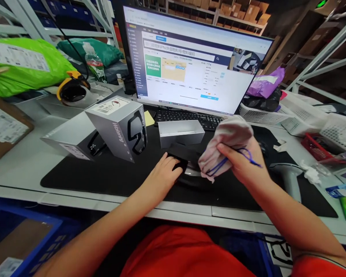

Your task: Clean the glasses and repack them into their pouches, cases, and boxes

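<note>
A light grey drawstring pouch (229, 140) with blue cords is raised above the black desk mat, and my right hand (243, 159) is closed around it. My left hand (168, 169) grips a dark, open black box (184, 152) on the mat; its inside is mostly hidden in shadow. Between the box and the pouch's lower end lies something clear and shiny, too blurred to name. Just behind the black box stands an open grey-white box part (181, 132). Two grey boxes, one upright (118, 129) and one lying (75, 134), stand left of my hands.
A monitor (190, 57) and keyboard (187, 116) stand behind the mat. To the right are a grey handheld scanner (290, 179) and white baskets (294, 111). A bottle (93, 63), a yellow tape dispenser (70, 90) and green parcels (25, 65) crowd the left back.
</note>
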The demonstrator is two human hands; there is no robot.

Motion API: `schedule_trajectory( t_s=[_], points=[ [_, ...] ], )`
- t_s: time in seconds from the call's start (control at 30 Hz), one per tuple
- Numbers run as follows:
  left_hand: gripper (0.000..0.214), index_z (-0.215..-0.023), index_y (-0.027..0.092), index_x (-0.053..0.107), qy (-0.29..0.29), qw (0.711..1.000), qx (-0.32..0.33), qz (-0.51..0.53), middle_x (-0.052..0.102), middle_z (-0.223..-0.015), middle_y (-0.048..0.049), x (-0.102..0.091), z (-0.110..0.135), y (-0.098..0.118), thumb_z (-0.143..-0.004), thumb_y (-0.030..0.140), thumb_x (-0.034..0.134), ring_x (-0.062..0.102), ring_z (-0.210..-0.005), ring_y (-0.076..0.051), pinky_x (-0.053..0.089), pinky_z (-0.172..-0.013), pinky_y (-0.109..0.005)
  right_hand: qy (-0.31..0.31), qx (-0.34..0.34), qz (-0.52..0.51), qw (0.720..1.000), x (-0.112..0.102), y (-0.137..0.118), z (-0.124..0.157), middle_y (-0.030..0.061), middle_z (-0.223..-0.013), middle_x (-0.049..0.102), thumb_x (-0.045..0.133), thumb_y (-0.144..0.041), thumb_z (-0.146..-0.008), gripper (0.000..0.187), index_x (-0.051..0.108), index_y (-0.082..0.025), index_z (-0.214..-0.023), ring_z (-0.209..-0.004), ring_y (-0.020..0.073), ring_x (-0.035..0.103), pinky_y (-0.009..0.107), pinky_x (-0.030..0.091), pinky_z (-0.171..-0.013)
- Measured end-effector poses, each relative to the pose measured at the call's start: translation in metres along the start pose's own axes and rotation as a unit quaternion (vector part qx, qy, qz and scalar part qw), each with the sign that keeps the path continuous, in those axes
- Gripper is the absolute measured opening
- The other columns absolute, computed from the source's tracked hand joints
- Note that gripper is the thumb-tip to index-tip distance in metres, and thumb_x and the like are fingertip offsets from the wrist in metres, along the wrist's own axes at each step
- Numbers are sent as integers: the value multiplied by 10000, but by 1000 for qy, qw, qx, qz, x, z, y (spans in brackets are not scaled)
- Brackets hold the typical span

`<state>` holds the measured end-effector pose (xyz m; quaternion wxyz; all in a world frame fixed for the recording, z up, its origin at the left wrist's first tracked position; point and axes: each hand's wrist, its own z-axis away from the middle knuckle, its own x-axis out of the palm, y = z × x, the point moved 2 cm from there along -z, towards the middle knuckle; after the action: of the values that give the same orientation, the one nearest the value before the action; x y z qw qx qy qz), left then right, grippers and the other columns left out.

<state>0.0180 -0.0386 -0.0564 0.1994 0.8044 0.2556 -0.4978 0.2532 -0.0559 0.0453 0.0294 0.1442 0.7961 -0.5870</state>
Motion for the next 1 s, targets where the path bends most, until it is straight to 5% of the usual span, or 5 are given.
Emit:
schedule_trajectory(
  t_s=[0.23,0.43,0.63,0.77,1.0],
  points=[
    [228,-1040,168,646,139,984,104,37,648,-1014,-60,-3,26,15,-960,57,463,626,-954,-149,490,-1085,-478,18,56,-154,986,38,31,-36,-23,-892,648,887,-358,-597,534,536,-233,-979,-810,177,647,347,559,-793],
    [208,-1073,161,658,192,976,84,61,669,-935,-55,-1,24,20,-964,90,495,629,-918,-164,541,-978,-372,18,-107,-9,994,44,25,-20,52,-1101,637,788,-242,-734,595,437,-280,-1213,-975,217,630,373,535,-880],
    [256,-1174,165,625,214,971,88,60,692,-905,-54,-3,31,23,-962,109,493,637,-811,-175,531,-767,-298,-345,-181,407,826,80,20,7,92,-1084,663,604,-12,-702,533,502,-199,-1191,-975,269,682,367,552,-817],
    [254,-1193,160,591,203,969,117,78,681,-889,-50,-7,32,26,-946,118,549,637,-833,-169,530,-787,-294,-364,-71,603,706,98,13,5,165,-1005,670,538,7,-802,381,553,-94,-1169,-876,308,718,375,568,-705],
    [196,-1054,137,622,174,982,-35,67,664,-1039,-131,-6,32,15,-923,282,602,631,-975,-262,542,-893,-439,-560,-130,309,758,68,11,-8,160,-1501,504,670,-188,-865,694,411,-131,-1506,-1359,261,519,384,438,-1132]
  ],
)
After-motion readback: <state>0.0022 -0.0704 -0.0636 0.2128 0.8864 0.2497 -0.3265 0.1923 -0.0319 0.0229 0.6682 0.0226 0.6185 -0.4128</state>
